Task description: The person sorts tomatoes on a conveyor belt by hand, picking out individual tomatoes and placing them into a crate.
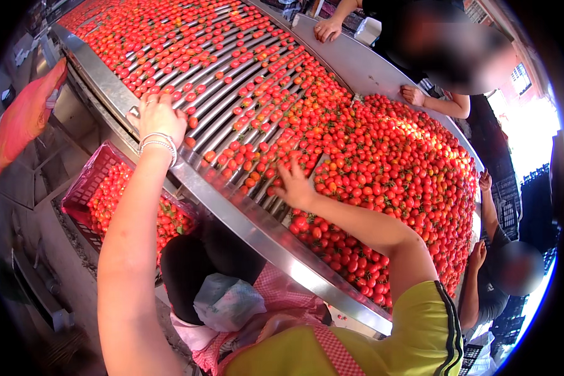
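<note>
Before me is a roller conveyor (202,113) of metal bars, with small red tomatoes (244,101) scattered along its rows. My left hand (159,115), with bracelets at the wrist, reaches over the near metal rim (225,214) to tomatoes at the roller edge. Its fingertips are partly hidden, so I cannot tell whether it grips any. My right hand (295,187) has its fingers spread low over the rollers, among red and orange tomatoes. To its right lies a deep heap of tomatoes (395,169), some with green stems.
A red plastic crate (82,188) holding tomatoes stands below the rim at left. A red-orange cushion (26,124) is at far left. Across the conveyor, a co-worker's hands (328,30) rest near the far metal side (357,61); another person (491,277) is at right.
</note>
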`<state>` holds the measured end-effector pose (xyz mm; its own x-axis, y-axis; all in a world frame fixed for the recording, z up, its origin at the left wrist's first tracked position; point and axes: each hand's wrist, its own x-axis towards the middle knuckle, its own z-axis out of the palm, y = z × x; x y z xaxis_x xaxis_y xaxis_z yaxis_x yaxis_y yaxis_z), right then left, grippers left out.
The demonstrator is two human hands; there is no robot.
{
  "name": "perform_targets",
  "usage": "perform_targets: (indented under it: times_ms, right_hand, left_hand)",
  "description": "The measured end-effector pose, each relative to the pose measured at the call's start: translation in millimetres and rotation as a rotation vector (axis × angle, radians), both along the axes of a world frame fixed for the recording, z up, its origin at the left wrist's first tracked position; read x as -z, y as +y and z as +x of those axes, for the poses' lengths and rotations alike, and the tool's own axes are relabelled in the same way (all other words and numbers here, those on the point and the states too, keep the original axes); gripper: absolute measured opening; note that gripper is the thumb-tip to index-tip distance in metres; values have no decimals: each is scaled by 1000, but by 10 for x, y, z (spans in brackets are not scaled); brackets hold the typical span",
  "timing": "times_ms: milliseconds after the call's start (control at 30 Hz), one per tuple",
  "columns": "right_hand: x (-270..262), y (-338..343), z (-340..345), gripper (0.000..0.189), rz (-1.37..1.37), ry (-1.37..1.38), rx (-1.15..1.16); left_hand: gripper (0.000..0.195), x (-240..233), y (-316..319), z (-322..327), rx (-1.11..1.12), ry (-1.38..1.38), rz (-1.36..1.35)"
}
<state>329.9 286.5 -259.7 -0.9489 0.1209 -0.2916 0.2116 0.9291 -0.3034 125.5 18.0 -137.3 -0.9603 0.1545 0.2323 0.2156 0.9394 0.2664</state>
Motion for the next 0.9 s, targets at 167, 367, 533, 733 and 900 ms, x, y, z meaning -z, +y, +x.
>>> perform_targets:
  times_ms: [167,367,533,733,900]
  right_hand:
    - [-42,-222,268,56,-340,46,-516]
    - [-354,152,-377,29,-472,325,-164]
    - [44,1001,-1150,29,-179,607,54]
    - [363,1666,-1558,36,134,454,270]
    - [257,1661,-1564,51,142,345,325]
  left_hand:
    - [47,-87,104,39,-88,-83,-91]
    - [34,-139,124,15,-50,-235,-132]
    - [27,-64,193,-7,-35,-223,-86]
    - [22,-77,158,37,-23,-166,-56]
    - [18,-56,215,58,-6,-196,-83]
